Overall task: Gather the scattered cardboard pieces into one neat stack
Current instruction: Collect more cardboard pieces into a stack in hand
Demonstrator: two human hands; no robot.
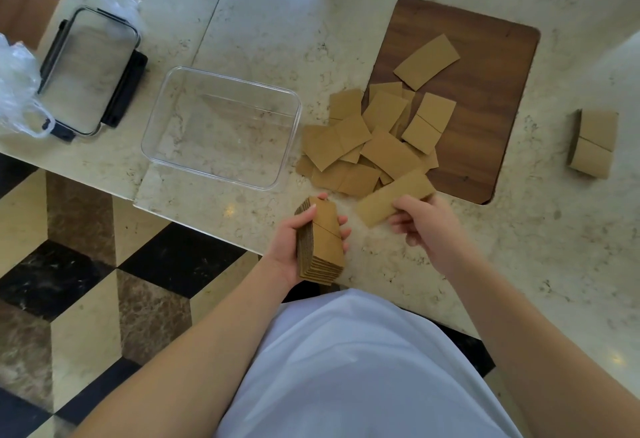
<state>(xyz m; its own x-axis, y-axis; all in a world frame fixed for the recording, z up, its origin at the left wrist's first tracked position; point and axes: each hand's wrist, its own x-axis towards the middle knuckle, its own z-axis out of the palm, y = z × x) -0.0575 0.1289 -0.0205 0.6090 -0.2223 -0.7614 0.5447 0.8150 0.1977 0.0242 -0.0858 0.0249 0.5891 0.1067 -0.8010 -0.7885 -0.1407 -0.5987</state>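
The left hand (291, 240) grips a squared stack of cardboard pieces (320, 241) at the near edge of the worktop (519, 264), thumb on top and fingers curled round the far side. The right hand (420, 221) pinches one long cardboard piece (388, 200) by its near end, just beside the stack. A loose pile of scattered pieces (367, 139) lies beyond the hands, partly on the bare worktop and partly overlapping the left edge of a dark wooden board (485, 98). A second small stack (594, 143) sits well apart toward the right edge. A clear rectangular container (180, 105) stands left of the pile (nothing visible inside it). Its clip-on lid (90, 70) lies flat near the far left corner, touching crumpled clear plastic (17, 91).
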